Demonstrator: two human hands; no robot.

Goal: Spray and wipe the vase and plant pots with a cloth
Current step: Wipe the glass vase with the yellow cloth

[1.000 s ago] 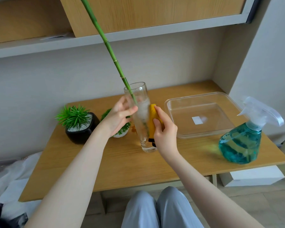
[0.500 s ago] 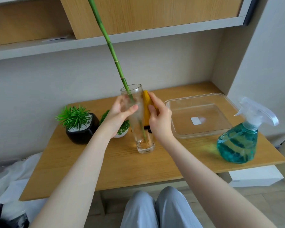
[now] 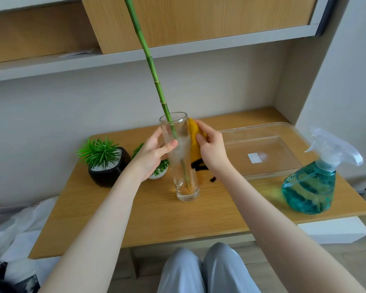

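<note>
A tall clear glass vase (image 3: 183,166) stands mid-table with a long green bamboo stalk (image 3: 150,66) leaning out of it to the upper left. My left hand (image 3: 154,154) grips the vase's upper left side. My right hand (image 3: 211,148) presses a yellow cloth (image 3: 193,138) against the vase's upper right side, near the rim. Behind my left hand sit a black pot (image 3: 108,172) with a spiky green plant and a small white pot (image 3: 157,175), partly hidden. A teal spray bottle (image 3: 311,187) stands at the table's right.
A clear plastic tray (image 3: 262,132) lies behind the right hand. The wooden table's front edge (image 3: 178,235) is near my knees. A shelf and cabinet (image 3: 178,49) hang above. White bags (image 3: 13,225) lie on the floor at left, a white box (image 3: 334,231) under the table's right.
My right hand has slid the yellow cloth up the vase's right side, from near the base to just under the rim. My left hand has kept its grip on the vase.
</note>
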